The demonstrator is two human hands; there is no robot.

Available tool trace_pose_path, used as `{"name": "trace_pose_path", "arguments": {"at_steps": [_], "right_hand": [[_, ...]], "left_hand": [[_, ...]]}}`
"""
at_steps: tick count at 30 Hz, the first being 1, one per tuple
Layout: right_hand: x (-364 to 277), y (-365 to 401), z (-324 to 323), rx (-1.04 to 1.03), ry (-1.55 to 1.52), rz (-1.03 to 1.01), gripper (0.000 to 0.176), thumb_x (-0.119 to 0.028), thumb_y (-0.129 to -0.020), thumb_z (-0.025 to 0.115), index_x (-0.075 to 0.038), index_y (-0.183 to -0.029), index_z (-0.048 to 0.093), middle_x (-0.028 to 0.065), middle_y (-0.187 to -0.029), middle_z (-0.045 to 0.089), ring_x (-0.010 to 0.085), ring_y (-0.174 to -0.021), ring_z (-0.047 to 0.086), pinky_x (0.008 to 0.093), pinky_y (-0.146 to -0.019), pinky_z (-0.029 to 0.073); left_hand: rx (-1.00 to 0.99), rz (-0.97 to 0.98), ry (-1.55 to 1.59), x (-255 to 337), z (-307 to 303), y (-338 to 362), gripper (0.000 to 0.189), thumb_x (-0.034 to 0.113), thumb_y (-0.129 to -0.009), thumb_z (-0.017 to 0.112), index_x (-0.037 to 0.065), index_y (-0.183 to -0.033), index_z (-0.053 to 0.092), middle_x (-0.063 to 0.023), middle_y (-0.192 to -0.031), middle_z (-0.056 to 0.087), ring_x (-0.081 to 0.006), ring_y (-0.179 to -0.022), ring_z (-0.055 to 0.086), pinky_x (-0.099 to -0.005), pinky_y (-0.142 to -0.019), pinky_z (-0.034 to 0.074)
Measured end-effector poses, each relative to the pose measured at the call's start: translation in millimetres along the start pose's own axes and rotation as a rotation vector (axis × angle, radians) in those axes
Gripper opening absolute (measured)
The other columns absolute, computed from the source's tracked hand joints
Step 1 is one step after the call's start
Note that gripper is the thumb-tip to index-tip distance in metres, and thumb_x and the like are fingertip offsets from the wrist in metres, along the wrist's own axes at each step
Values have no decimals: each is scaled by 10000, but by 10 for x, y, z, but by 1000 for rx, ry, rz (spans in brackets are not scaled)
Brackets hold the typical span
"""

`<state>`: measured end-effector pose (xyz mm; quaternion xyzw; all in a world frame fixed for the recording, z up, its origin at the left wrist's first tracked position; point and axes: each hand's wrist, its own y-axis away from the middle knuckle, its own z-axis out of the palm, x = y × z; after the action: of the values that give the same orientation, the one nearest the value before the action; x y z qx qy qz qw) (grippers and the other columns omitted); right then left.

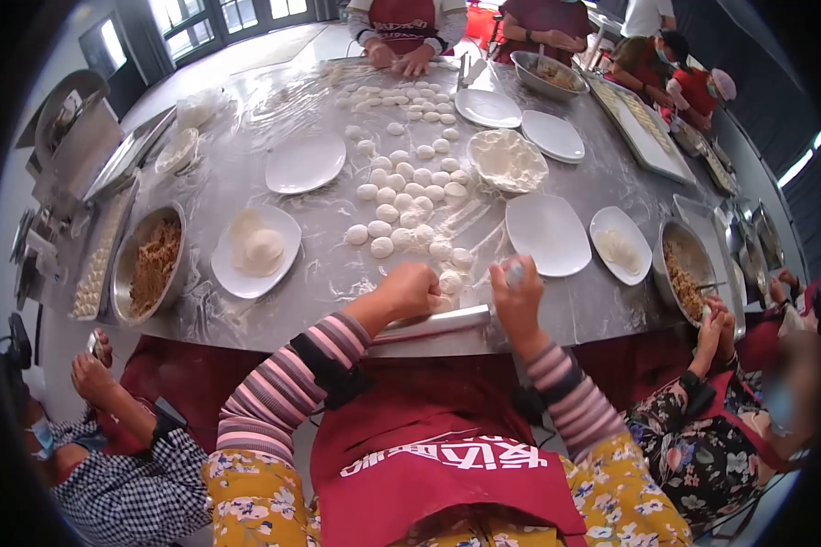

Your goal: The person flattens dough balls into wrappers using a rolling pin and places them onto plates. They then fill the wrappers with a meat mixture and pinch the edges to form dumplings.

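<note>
My left hand (pixel 409 290) is closed, knuckles up, low over the floured table (pixel 237 169); what its fingers hold, if anything, is hidden. Beside it lies a small round dough piece (pixel 451 281). My right hand (pixel 518 296) is wrapped round a greyish, round-ended thing (pixel 515 272) whose kind I cannot tell. Between my wrists, along the table's near edge, lies a shiny metal cylinder (pixel 442 322). Several flattened dough balls (pixel 410 193) are spread in loose flour ahead of both hands.
A white plate (pixel 547 214) and a bowl of flour (pixel 507 139) stand ahead right. At left are a plate with dough wrappers (pixel 287 242) and a bowl of filling (pixel 175 223); another filling bowl (pixel 664 284) is at right. Co-workers' hands (pixel 100 369) flank me; others work across the table.
</note>
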<state>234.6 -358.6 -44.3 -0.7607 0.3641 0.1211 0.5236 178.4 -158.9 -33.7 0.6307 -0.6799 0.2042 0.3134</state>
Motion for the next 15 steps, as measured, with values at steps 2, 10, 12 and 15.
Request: {"name": "trace_pose_path", "arguments": {"at_steps": [2,10,12,15], "right_hand": [[-42,354,-223,-42,-118,183,222,-44,-734,687,-30,-821,483,148,-664,529,338,-578,520,406,-537,417],[63,-220,263,-21,-153,128,245,-50,-727,695,-37,-846,480,152,-634,506,335,-560,524,391,-529,421],[82,-123,183,8,11,33,235,-49,-727,694,-43,-834,485,143,-634,512,325,-556,529,380,-529,424],[-44,248,-194,-18,132,-45,237,-55,-722,702,-38,-823,489,155,-648,526,337,-565,536,381,-535,426]], "left_hand": [[25,2,65,-45,24,75,171,153,-719,666,11,-811,644,-160,-711,637,-285,-638,620,-379,-601,471],[-29,-5,19,24,-11,8,187,187,-783,608,5,-827,620,-168,-764,638,-300,-716,617,-380,-653,468],[-4,14,35,9,3,10,188,191,-791,597,6,-818,617,-170,-771,638,-302,-728,615,-380,-659,467],[-60,27,57,-69,19,56,159,146,-768,626,3,-835,617,-171,-759,635,-290,-703,613,-370,-638,463]]}}
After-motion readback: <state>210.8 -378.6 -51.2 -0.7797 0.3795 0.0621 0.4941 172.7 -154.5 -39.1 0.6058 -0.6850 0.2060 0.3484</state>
